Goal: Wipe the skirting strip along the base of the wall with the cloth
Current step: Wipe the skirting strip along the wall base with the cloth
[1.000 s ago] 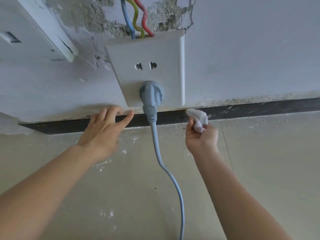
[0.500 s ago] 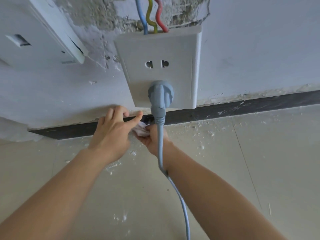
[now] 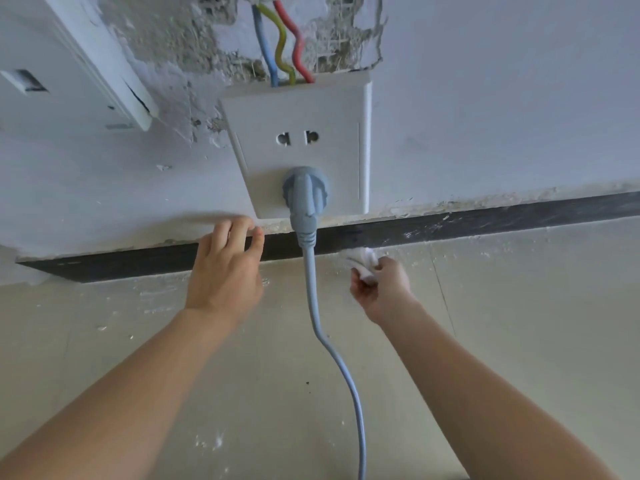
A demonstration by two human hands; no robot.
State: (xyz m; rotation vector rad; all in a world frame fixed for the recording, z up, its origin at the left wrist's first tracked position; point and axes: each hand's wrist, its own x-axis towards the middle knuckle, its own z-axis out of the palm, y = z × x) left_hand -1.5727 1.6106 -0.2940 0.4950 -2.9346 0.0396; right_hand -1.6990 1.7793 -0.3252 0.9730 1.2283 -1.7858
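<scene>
A dark skirting strip (image 3: 485, 220) runs along the base of the white wall, speckled with white dust. My right hand (image 3: 381, 289) grips a small white cloth (image 3: 362, 259) and presses it against the strip's lower edge, just right of the grey cable. My left hand (image 3: 225, 271) rests flat against the strip and wall to the left of the cable, fingers together, holding nothing.
A white wall socket (image 3: 301, 143) sits above the strip with a grey plug (image 3: 304, 195) in it; its cable (image 3: 322, 341) hangs down between my arms. Blue, yellow and red wires (image 3: 282, 46) come from broken plaster. The beige floor (image 3: 519, 323) carries white dust.
My right hand has swept the cloth along the strip from left of the cable, beside my left hand, back to the right of it. My left hand has stayed put.
</scene>
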